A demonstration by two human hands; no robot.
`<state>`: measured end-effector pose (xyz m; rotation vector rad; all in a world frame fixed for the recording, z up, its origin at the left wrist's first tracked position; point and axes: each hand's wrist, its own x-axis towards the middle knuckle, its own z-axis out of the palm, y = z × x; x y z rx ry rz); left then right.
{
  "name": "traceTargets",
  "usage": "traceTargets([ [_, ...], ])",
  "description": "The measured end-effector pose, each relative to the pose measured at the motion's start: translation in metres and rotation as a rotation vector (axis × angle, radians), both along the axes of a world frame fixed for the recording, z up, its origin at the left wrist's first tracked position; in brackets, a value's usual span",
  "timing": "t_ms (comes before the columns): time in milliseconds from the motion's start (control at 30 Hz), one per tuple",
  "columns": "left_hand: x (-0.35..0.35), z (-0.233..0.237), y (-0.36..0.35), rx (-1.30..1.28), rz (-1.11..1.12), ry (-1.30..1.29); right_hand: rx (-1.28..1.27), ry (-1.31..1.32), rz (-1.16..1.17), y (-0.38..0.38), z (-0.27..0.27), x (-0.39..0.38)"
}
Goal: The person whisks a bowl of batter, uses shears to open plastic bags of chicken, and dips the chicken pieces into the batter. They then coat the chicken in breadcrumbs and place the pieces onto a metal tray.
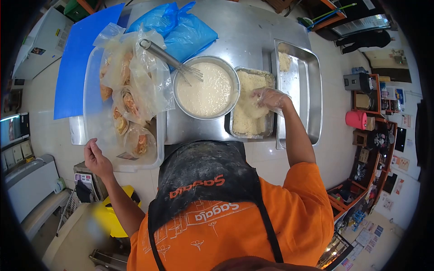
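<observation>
My right hand (272,100), in a clear plastic glove, is over a metal tray of pale breadcrumbs (251,124), its fingers curled among the crumbs. A smear of crumbs shows just below the fingers. Left of that tray stands a round metal bowl (236,74) of creamy batter (205,92), with a wire whisk (162,54) leaning on its rim. My left hand (96,158) is bare and holds nothing, its fingers loosely bent and apart, beside the near left corner of a translucent plastic bin (90,99). Clear bags (131,101) of orange-coloured meat pieces lie in the bin.
A deep steel pan (298,108) with a few crumbs at its far end stands at the right. Blue plastic bags (190,38) lie behind the bowl on the steel table (246,31). A blue board (77,67) is at the left. Another person (366,40) is far off, upper right.
</observation>
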<state>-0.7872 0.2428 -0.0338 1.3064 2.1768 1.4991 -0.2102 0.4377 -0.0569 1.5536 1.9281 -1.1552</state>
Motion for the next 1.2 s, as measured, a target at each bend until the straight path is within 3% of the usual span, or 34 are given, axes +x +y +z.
traceTargets([
  [67, -0.001, 0.0, 0.0, -0.008, 0.003, 0.015, 0.035, 0.034, -0.023, 0.0, -0.002, 0.001],
  [100, -0.001, 0.0, 0.0, -0.011, 0.004, 0.03, 0.168, -0.016, -0.045, -0.002, -0.011, 0.0],
  [167, -0.001, 0.0, -0.001, -0.01, 0.009, 0.037, 0.437, -0.115, -0.086, -0.01, -0.045, -0.005],
  [267, 0.0, 0.0, 0.0, -0.002, 0.011, 0.012, 0.538, -0.136, -0.117, -0.025, -0.09, -0.027],
  [367, 0.002, 0.002, -0.001, 0.004, 0.013, 0.003, 0.962, -0.079, -0.059, -0.042, -0.125, -0.017],
  [433, 0.003, 0.004, 0.0, -0.002, 0.002, 0.013, 0.846, -0.072, -0.128, -0.043, -0.121, -0.031],
  [567, 0.003, 0.002, -0.001, -0.021, 0.017, 0.006, 0.955, -0.218, -0.132, -0.064, -0.138, -0.037],
  [667, 0.003, 0.004, 0.0, -0.031, 0.016, 0.017, 0.777, -0.078, -0.204, -0.057, -0.117, -0.037],
  [867, 0.003, 0.003, -0.002, -0.014, 0.005, 0.034, 0.926, -0.188, -0.096, -0.064, -0.137, -0.033],
  [967, 0.001, 0.0, 0.003, 0.032, 0.005, -0.002, 1.003, 0.0, 0.023, -0.055, -0.142, -0.005],
  [1067, 0.004, 0.002, -0.004, 0.047, 0.031, 0.003, 0.783, 0.233, 0.104, -0.041, -0.148, 0.045],
  [1100, 0.005, 0.003, -0.002, 0.051, 0.035, 0.011, 0.969, 0.1, 0.334, -0.039, -0.139, 0.049],
  [1200, 0.003, 0.003, -0.002, 0.048, 0.018, -0.016, 0.709, -0.274, 0.317, -0.038, -0.129, 0.038],
])
